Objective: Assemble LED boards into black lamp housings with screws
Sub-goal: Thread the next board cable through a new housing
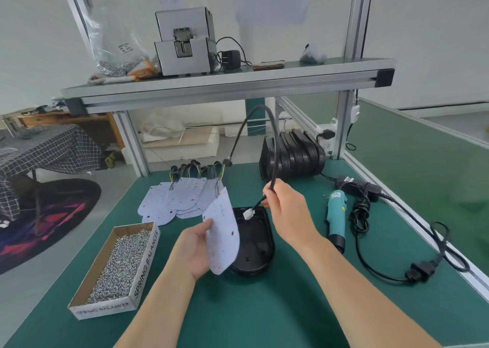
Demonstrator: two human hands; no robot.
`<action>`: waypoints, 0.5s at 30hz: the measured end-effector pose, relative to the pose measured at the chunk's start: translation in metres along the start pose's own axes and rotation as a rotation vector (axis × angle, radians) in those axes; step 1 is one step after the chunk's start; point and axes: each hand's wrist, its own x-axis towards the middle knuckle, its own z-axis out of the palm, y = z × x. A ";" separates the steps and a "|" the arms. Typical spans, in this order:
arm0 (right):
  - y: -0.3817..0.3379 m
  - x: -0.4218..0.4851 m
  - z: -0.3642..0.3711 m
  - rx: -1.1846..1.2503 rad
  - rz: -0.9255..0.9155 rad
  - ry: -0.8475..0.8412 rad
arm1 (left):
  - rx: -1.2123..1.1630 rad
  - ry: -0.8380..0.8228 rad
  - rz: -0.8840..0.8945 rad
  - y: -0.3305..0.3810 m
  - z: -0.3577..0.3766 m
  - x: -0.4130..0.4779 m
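Bright, even, diffuse light with soft shadows; wide-angle bending at the edges, slight overall softness.

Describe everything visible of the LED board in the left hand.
The board is a thin, pale sheet with one rounded end, dotted with small red and dark spots. It stands tilted on edge above the left side of the housing. The left hand holds its lower left edge. Wires at its top lead to the cable, which the right hand grips.
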 end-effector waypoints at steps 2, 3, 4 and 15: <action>0.001 -0.001 0.005 0.012 -0.005 -0.015 | 0.068 -0.004 -0.010 -0.003 0.007 0.000; 0.001 -0.001 0.007 0.004 -0.014 -0.030 | 0.098 0.001 -0.018 -0.003 0.010 0.001; 0.002 -0.002 0.010 -0.008 -0.023 -0.053 | 0.127 0.010 -0.027 -0.004 0.012 0.002; -0.016 0.035 -0.011 0.154 0.068 -0.123 | 0.352 -0.184 0.199 0.011 0.009 -0.004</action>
